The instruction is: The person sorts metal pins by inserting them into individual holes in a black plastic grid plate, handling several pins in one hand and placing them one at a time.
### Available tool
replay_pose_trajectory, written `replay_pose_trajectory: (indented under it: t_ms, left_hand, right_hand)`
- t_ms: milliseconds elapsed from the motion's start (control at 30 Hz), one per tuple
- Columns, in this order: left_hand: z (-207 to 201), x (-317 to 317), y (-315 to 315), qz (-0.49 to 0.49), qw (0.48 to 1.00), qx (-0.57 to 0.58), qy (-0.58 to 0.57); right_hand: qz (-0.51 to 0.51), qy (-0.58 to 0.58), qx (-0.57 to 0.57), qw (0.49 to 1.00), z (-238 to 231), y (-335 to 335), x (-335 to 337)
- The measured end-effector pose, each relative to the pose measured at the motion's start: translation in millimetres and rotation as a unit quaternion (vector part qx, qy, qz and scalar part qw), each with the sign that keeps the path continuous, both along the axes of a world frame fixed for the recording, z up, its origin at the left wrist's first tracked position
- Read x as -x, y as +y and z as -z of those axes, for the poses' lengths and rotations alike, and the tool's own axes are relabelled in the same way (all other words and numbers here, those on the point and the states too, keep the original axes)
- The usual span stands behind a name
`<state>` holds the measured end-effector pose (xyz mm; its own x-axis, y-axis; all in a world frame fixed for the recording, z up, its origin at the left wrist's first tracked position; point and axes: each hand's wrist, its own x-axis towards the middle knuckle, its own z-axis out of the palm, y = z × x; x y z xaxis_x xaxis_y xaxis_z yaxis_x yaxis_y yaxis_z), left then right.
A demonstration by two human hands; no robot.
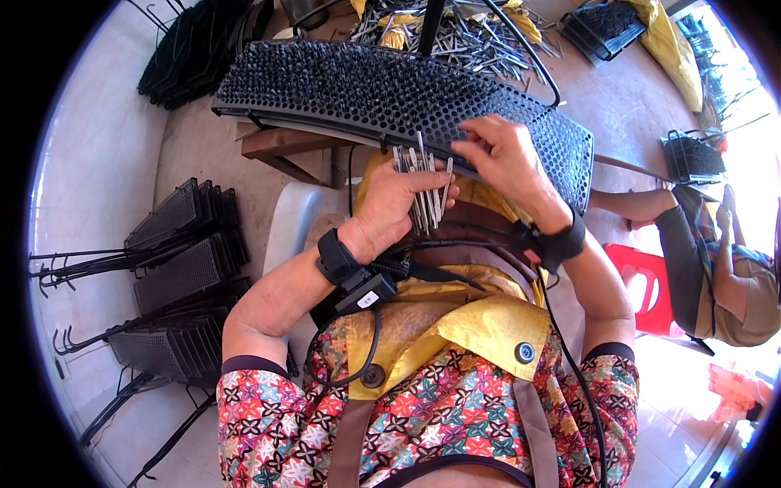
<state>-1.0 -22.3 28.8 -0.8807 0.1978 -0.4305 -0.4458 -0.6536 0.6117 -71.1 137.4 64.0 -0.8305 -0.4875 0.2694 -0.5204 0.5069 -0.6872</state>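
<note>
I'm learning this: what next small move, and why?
Probably, the right hand should draw one metal strip from the bundle in the left hand: the right fingers are close by, seemingly empty, and the black panel has bare holes at right.

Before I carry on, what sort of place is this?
Probably a small workshop for hand work: a long, black, perforated tray stands in front, a heap of metal strips lies on the table beyond, and black racks are stacked at left.

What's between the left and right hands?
In the head view, the thin metal strips held by the left hand lie between it and the right hand; the near edge of the black perforated tray shows behind.
</note>
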Motion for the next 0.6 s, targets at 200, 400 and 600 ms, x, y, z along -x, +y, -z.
replay_pose_trajectory:
  t_ms: [200,400,600]
  left_hand:
    - [-10.0,-2.3,4.7,0.005,1.0,0.02,0.012]
    - [-6.4,-1.1,1.4,0.039,0.997,0.043,0.042]
    - [-1.8,0.5,1.3,0.012,1.0,0.005,0.017]
  right_hand:
    - [0.033,-0.102,0.066,0.992,-1.9,3.0,-13.4]
    - [-0.012,-0.282,0.133,0.95,0.3,1.8,-20.5]
    - [0.114,-0.116,0.125,0.979,-25.4,12.4,12.1]
